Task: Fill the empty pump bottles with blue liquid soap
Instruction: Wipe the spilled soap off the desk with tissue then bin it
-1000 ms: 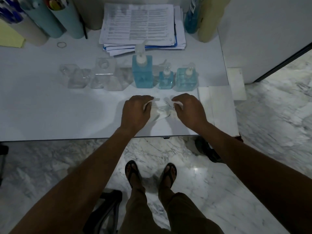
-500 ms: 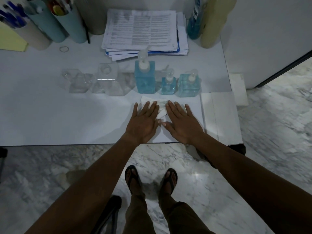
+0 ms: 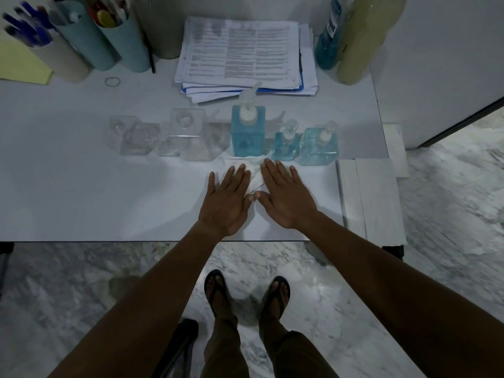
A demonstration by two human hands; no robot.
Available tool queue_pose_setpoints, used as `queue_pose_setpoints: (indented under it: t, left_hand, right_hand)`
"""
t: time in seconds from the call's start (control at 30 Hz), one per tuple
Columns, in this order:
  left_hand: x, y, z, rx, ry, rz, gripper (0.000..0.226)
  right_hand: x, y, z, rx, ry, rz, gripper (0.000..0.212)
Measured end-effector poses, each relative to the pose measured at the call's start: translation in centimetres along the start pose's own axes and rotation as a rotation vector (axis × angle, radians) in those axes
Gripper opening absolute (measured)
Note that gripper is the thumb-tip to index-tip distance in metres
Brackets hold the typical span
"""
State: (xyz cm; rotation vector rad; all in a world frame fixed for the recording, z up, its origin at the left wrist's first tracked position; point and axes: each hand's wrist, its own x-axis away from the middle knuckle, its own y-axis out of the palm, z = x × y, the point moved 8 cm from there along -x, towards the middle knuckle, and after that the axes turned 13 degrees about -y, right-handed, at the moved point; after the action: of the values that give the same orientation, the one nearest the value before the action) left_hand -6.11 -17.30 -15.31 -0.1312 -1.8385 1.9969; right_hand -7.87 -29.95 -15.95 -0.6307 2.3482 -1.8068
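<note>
Clear glossy plastic bottles [image 3: 248, 132], smooth white table [image 3: 81, 192], crumpled tissue [image 3: 255, 170]

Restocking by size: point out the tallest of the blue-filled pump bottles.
The tallest bottle stands leftmost of the three blue ones, beside the clear empties; both others are far shorter.

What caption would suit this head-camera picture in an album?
Both hands press a tissue flat before three blue-filled pump bottles; clear empties wait alongside.

We are seeing three filled bottles [image 3: 283, 137] standing in a row on the table [image 3: 81, 192], empty bottles [image 3: 163, 137] to their left, papers [image 3: 245, 55] behind, a tissue [image 3: 255, 170] in front.
</note>
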Motion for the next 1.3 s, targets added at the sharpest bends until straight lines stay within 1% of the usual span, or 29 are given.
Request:
queue_pose_setpoints:
  t: [0.1, 0.23, 0.33, 0.6, 0.8, 1.07, 1.3]
  left_hand:
    - [0.2, 0.0, 0.0, -0.008, 0.019, -0.006, 0.069]
    - [1.4, 0.1, -0.1, -0.011, 0.099, -0.014, 0.065]
    - [2.7, 0.6, 0.2, -0.026, 0.161, -0.023, 0.061]
    - [6.4, 1.3, 2.7, 0.025, 0.238, -0.004, 0.055]
    - [9.9, 2.6, 3.6, 0.050, 0.245, -0.043, 0.054]
    - [11.9, 3.1, 3.6, 0.041, 0.212, -0.050, 0.054]
    - [12.6, 2.5, 3.5, 0.034, 0.242, 0.007, 0.051]
  right_hand:
    - [0.5, -0.1, 0.1, 0.008, -0.039, -0.010, 0.076]
    - [2.7, -0.1, 0.3, 0.052, -0.141, -0.029, 0.069]
    - [5.1, 0.3, 0.6, 0.085, -0.179, -0.049, 0.066]
    - [10.4, 1.4, 0.7, 0.073, -0.148, -0.045, 0.065]
    - [13.8, 2.4, -0.7, 0.025, -0.109, -0.024, 0.064]
    - [15.4, 3.3, -2.6, 0.034, -0.076, 0.016, 0.063]
    - [15.4, 3.8, -3.9, 0.049, -0.088, 0.010, 0.064]
